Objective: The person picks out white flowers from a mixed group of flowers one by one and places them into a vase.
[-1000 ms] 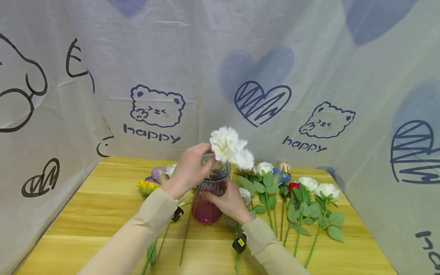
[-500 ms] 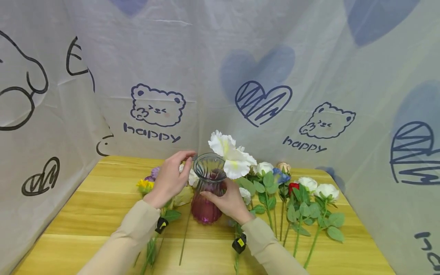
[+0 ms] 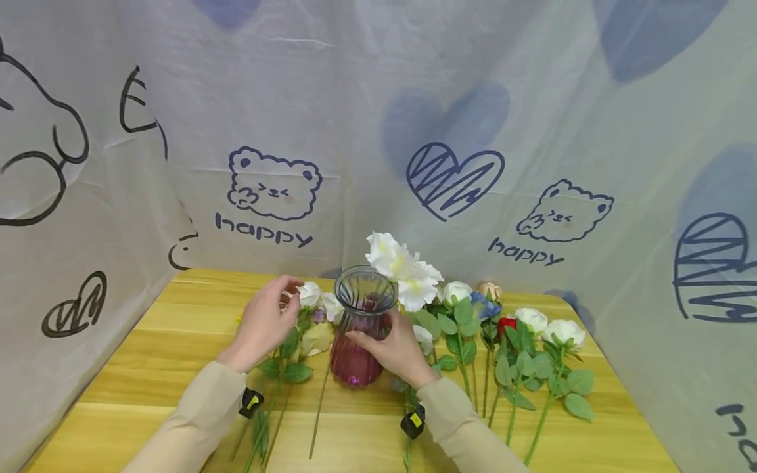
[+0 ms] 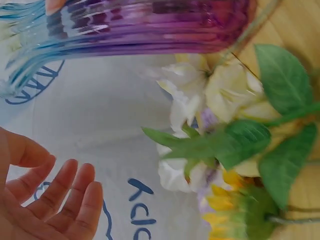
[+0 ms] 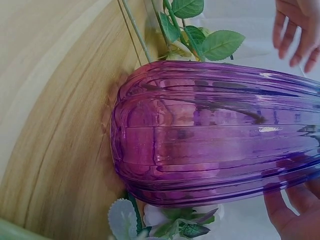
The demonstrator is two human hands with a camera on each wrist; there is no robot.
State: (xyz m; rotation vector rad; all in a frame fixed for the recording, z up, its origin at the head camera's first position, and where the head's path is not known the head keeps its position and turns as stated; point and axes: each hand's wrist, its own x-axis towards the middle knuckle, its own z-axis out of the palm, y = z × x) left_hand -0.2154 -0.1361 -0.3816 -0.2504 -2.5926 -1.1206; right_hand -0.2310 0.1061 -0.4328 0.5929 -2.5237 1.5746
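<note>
A ribbed glass vase (image 3: 355, 361), purple at the base and bluish grey at the rim, stands upright on the table. My right hand (image 3: 401, 348) grips its right side, thumb across the front; the right wrist view shows fingers (image 5: 295, 205) behind the glass. White ruffled blooms (image 3: 405, 272) lean over the vase's right rim, and a dark stem end (image 5: 257, 119) shows through the glass. My left hand (image 3: 266, 322) is left of the vase, holding nothing, with loosely bent fingers. Beneath and beside it lie white flowers (image 3: 309, 294) and a yellow sunflower (image 4: 225, 200).
On the wooden table (image 3: 136, 368), right of the vase, lie white roses (image 3: 564, 333), a red flower (image 3: 506, 326), a blue flower (image 3: 486, 305) and a peach one (image 3: 490, 291). A cream rose (image 3: 316, 338) lies at the vase's left. A printed cloth (image 3: 367, 118) hangs behind.
My left hand has let go of the white flower at the vase's rim and moved left and down. The blooms have tipped slightly to the right. My right hand keeps its grip.
</note>
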